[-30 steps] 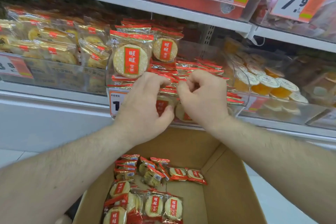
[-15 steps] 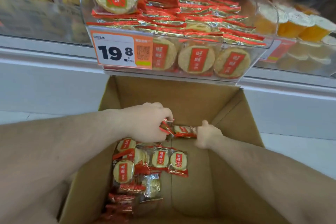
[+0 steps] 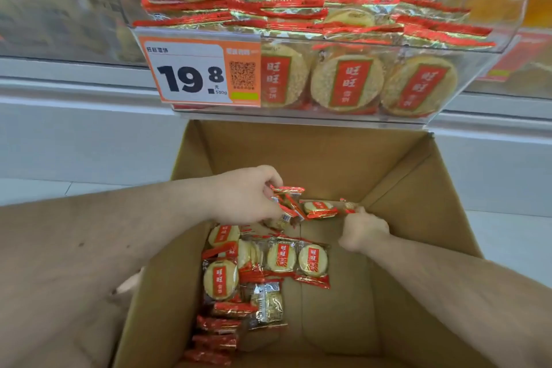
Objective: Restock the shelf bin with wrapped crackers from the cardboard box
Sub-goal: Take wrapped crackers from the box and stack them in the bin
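Both my hands are down inside the brown cardboard box (image 3: 397,176). My left hand (image 3: 249,196) grips a small bunch of red-wrapped crackers (image 3: 287,202) at the far end of the box. My right hand (image 3: 363,230) pinches the end of a wrapped cracker (image 3: 319,208) lying beside that bunch. Several more wrapped crackers (image 3: 254,272) lie along the left side of the box floor. Above, the clear shelf bin (image 3: 466,69) holds many of the same crackers, stacked to its rim.
An orange price label (image 3: 198,70) reading 19.8 hangs on the bin's front left. A neighbouring clear bin (image 3: 59,24) holds yellow packs on the left. The white shelf edge (image 3: 74,89) runs behind the box. Pale floor (image 3: 513,242) shows at the right.
A second ago both hands were up at the shelf bin; they dropped into the box and took hold of crackers. Since half a second ago, the grips are much the same.
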### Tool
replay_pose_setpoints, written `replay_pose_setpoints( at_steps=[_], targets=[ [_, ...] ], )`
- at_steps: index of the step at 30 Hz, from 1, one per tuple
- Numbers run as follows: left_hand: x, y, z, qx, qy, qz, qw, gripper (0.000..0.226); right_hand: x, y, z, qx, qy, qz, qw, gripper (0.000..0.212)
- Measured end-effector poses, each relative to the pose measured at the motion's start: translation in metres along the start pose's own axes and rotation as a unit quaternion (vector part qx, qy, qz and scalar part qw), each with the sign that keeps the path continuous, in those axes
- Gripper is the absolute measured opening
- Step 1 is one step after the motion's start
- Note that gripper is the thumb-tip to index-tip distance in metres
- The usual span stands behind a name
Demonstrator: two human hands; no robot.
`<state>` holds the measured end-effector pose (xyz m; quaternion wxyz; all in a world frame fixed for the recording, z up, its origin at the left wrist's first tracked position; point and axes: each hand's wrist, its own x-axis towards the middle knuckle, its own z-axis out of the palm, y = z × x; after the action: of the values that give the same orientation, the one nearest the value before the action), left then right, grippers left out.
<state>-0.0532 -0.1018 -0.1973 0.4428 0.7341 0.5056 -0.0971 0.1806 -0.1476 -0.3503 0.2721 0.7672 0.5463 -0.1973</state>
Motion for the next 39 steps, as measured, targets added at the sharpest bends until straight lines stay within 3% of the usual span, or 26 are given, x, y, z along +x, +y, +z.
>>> replay_pose_setpoints(
  at_steps=[4, 7, 11, 14, 17, 19, 21, 23, 24, 26, 27, 30, 33, 35, 37, 39],
  targets=[
    [-0.002, 0.001, -0.003, -0.104, 0.008, -0.048, 0.993, 0.048, -0.042, -0.003, -0.038, 0.004, 0.123, -0.044, 0.991, 0.035],
    [-0.007, 0.006, -0.003, -0.188, 0.001, -0.081, 0.979, 0.048, -0.086, -0.015, -0.061, 0.041, 0.197, -0.123, 0.972, 0.035],
    [-0.010, 0.011, -0.001, -0.329, -0.014, -0.116, 0.937, 0.050, -0.137, -0.037, -0.067, 0.136, 0.272, -0.246, 0.920, 0.041],
    [-0.006, 0.013, 0.004, -0.406, 0.020, -0.114, 0.906, 0.043, -0.150, -0.051, -0.060, 0.180, 0.336, -0.356, 0.853, 0.041],
    [0.001, 0.008, 0.004, -0.411, 0.091, -0.102, 0.901, 0.032, -0.135, -0.049, -0.051, 0.199, 0.369, -0.417, 0.806, 0.028],
    [0.001, 0.004, -0.001, -0.382, 0.112, -0.101, 0.912, 0.029, -0.109, -0.038, -0.040, 0.189, 0.379, -0.429, 0.798, 0.014],
    [-0.002, -0.001, -0.006, -0.297, 0.118, -0.089, 0.943, 0.031, -0.071, -0.024, -0.027, 0.207, 0.346, -0.360, 0.842, 0.011],
    [-0.007, -0.005, -0.010, -0.214, 0.116, -0.063, 0.968, 0.033, -0.033, -0.013, -0.019, 0.298, 0.252, -0.211, 0.896, 0.007],
    [-0.008, -0.007, -0.010, -0.181, 0.112, -0.050, 0.976, 0.033, -0.013, -0.009, -0.016, 0.366, 0.192, -0.123, 0.903, 0.007],
    [-0.010, -0.010, -0.010, -0.131, 0.105, -0.032, 0.985, 0.033, 0.023, -0.002, -0.009, 0.461, 0.112, 0.015, 0.880, 0.002],
    [-0.010, -0.011, -0.010, -0.119, 0.101, -0.026, 0.987, 0.033, 0.037, -0.001, -0.004, 0.476, 0.087, 0.059, 0.873, 0.010],
    [-0.009, -0.015, -0.007, -0.106, 0.086, -0.014, 0.990, 0.034, 0.070, -0.005, 0.018, 0.518, 0.017, 0.129, 0.845, 0.032],
    [-0.005, -0.017, -0.005, -0.095, 0.077, -0.025, 0.992, 0.034, 0.083, -0.017, 0.030, 0.650, -0.099, 0.151, 0.738, 0.033],
    [-0.004, -0.019, -0.005, -0.092, 0.072, -0.032, 0.993, 0.035, 0.086, -0.021, 0.033, 0.689, -0.115, 0.154, 0.699, 0.026],
    [-0.003, -0.020, -0.005, -0.097, 0.066, -0.037, 0.992, 0.040, 0.085, -0.023, 0.033, 0.686, -0.086, 0.167, 0.703, 0.011],
    [-0.004, -0.020, -0.005, -0.112, 0.065, -0.038, 0.991, 0.047, 0.078, -0.020, 0.027, 0.641, -0.053, 0.162, 0.748, 0.011]
  ],
)
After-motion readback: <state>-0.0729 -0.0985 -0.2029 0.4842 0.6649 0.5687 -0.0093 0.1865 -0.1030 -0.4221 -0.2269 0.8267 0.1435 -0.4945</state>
